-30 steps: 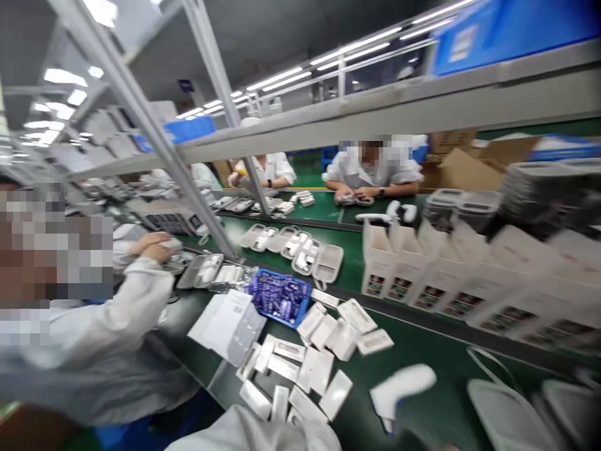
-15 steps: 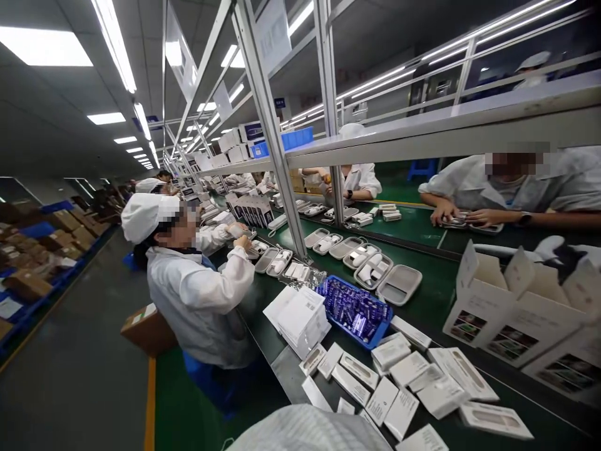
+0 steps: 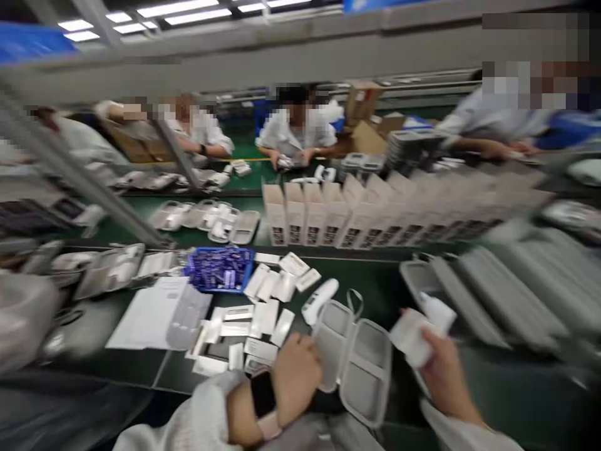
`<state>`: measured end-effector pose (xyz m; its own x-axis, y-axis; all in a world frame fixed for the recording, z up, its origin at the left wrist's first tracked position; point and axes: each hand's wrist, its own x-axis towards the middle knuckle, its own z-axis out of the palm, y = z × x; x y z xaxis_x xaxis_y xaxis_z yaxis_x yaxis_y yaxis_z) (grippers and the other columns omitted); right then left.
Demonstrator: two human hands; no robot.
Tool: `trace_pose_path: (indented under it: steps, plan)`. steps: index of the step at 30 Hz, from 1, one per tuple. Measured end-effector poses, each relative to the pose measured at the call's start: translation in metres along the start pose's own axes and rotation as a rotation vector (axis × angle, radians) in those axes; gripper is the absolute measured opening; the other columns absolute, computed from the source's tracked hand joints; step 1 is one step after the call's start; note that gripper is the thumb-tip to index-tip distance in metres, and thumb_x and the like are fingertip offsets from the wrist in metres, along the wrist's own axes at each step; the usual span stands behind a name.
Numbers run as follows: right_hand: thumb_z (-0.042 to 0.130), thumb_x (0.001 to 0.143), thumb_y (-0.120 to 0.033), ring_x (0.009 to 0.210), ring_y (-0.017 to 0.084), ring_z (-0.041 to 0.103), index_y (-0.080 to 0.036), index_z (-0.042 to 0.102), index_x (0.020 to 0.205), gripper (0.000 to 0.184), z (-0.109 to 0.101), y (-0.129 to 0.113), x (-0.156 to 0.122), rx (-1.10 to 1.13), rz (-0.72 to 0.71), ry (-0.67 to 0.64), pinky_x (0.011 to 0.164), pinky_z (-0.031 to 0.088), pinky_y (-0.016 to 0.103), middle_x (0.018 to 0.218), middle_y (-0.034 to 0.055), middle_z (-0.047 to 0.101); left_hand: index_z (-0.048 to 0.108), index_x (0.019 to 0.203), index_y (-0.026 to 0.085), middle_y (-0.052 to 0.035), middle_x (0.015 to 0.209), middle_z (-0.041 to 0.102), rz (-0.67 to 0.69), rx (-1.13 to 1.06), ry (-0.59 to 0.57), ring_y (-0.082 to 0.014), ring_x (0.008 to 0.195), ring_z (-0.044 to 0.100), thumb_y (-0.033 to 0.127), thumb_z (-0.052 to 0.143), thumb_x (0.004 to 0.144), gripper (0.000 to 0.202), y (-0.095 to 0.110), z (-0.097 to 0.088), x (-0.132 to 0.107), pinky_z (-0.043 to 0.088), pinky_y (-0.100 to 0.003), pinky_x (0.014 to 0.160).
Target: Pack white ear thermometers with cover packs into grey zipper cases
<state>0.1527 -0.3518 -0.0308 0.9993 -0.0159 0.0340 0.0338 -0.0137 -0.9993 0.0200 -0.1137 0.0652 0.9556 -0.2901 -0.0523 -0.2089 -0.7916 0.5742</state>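
An open grey zip case with two hollow halves and a wrist strap lies before me. My left hand, a dark watch on its wrist, is at the case's left edge with its fingers curled and their tips mostly hidden; it seems to grip that edge. To the right of the case, my right hand is closed on a small white box, blurred by motion. A white handheld device rests behind the case. Several small white boxes lie scattered left of it.
A blue tray holds purple-wrapped pieces, beside a stack of white sheets. More grey cases stand in a row at right. White cartons line the far belt, with co-workers beyond. A metal post rises at left.
My view has swung right and down from the co-worker at left. Both my hands, the open grey case and the row of cases now show.
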Motion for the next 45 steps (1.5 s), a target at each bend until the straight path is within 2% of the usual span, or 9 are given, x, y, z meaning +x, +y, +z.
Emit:
trace_pose_path:
  steps: [3, 8, 13, 21, 24, 27, 32, 39, 45]
  plan:
    - [0.074, 0.069, -0.059, 0.071, 0.023, 0.067, -0.018, 0.068, 0.098, 0.051, -0.014, 0.009, -0.014, 0.081, 0.132, 0.086, 0.062, 0.055, 0.033, 0.086, 0.0067, 0.073, 0.069, 0.086, 0.015, -0.0101, 0.090, 0.068, 0.095, 0.109, -0.096, -0.0289, 0.096, 0.062, 0.022, 0.066, 0.090, 0.009, 0.001, 0.019, 0.040, 0.049, -0.048, 0.087]
    - [0.078, 0.066, -0.053, 0.078, 0.025, 0.068, -0.018, 0.069, 0.106, 0.053, 0.008, 0.021, -0.015, 0.015, 0.161, 0.016, 0.070, 0.055, 0.036, 0.094, 0.0079, 0.075, 0.070, 0.096, 0.015, -0.0106, 0.110, 0.063, 0.115, 0.160, -0.085, -0.0325, 0.107, 0.055, 0.038, 0.076, 0.082, 0.028, 0.006, 0.052, 0.077, 0.048, -0.048, 0.088]
    - [0.079, 0.068, -0.049, 0.079, 0.025, 0.067, -0.018, 0.070, 0.107, 0.051, 0.005, 0.018, -0.025, -0.108, 0.171, -0.040, 0.074, 0.054, 0.037, 0.092, 0.0076, 0.075, 0.068, 0.087, 0.019, -0.0060, 0.114, 0.060, 0.056, 0.066, -0.055, -0.0293, 0.107, 0.053, 0.035, 0.082, 0.078, 0.023, -0.006, 0.071, 0.067, 0.047, -0.046, 0.091]
    - [0.076, 0.072, -0.047, 0.089, 0.027, 0.065, -0.018, 0.073, 0.090, 0.034, 0.015, 0.013, -0.055, -0.294, 0.130, -0.033, 0.080, 0.054, 0.040, 0.101, 0.0113, 0.068, 0.064, 0.080, 0.020, -0.0011, 0.102, 0.064, 0.091, -0.149, -0.047, -0.0200, 0.097, 0.058, 0.021, 0.078, 0.081, 0.014, -0.024, 0.068, 0.043, 0.050, -0.036, 0.086]
    - [0.072, 0.076, -0.050, 0.110, 0.034, 0.061, -0.018, 0.073, 0.100, 0.040, 0.016, 0.018, -0.072, -0.332, 0.115, -0.060, 0.096, 0.049, 0.049, 0.117, 0.0147, 0.066, 0.063, 0.085, 0.020, -0.0071, 0.130, 0.058, 0.204, -0.167, 0.001, -0.0261, 0.120, 0.052, 0.016, 0.064, 0.089, 0.005, -0.030, 0.065, 0.035, 0.046, -0.044, 0.101]
    - [0.069, 0.080, -0.049, 0.141, 0.038, 0.037, -0.021, 0.068, 0.118, 0.047, 0.016, 0.025, -0.086, -0.433, 0.019, -0.153, 0.115, 0.030, 0.058, 0.139, 0.0139, 0.057, 0.060, 0.089, 0.018, -0.0109, 0.154, 0.039, 0.376, -0.125, 0.061, -0.0315, 0.143, 0.033, 0.013, 0.052, 0.093, 0.010, -0.032, 0.063, 0.034, 0.036, -0.051, 0.113]
    - [0.061, 0.088, -0.043, 0.137, 0.031, 0.042, -0.022, 0.035, 0.146, 0.067, 0.021, 0.024, -0.088, -0.514, -0.081, -0.036, 0.113, 0.034, 0.055, 0.147, 0.0158, 0.044, 0.056, 0.092, 0.018, -0.0110, 0.145, 0.051, 0.384, -0.134, 0.011, -0.0249, 0.135, 0.045, 0.009, 0.049, 0.094, 0.011, -0.031, 0.065, 0.044, 0.040, -0.045, 0.112]
    - [0.063, 0.087, -0.035, 0.087, 0.024, 0.061, -0.022, 0.063, 0.103, 0.021, 0.013, 0.000, -0.068, -0.535, 0.003, 0.032, 0.081, 0.051, 0.041, 0.094, 0.0057, 0.066, 0.056, 0.090, 0.020, -0.0029, 0.116, 0.067, 0.339, -0.152, -0.025, -0.0200, 0.106, 0.061, 0.013, 0.057, 0.094, 0.008, -0.031, 0.072, 0.040, 0.045, -0.040, 0.098]
    - [0.064, 0.084, -0.030, 0.114, 0.030, 0.056, -0.024, 0.067, 0.100, 0.017, 0.011, 0.006, -0.103, -0.559, -0.069, -0.027, 0.099, 0.043, 0.049, 0.118, 0.0095, 0.063, 0.058, 0.087, 0.019, -0.0057, 0.110, 0.066, 0.316, -0.099, -0.029, -0.0224, 0.101, 0.059, 0.016, 0.060, 0.093, 0.007, -0.030, 0.075, 0.035, 0.044, -0.042, 0.093]
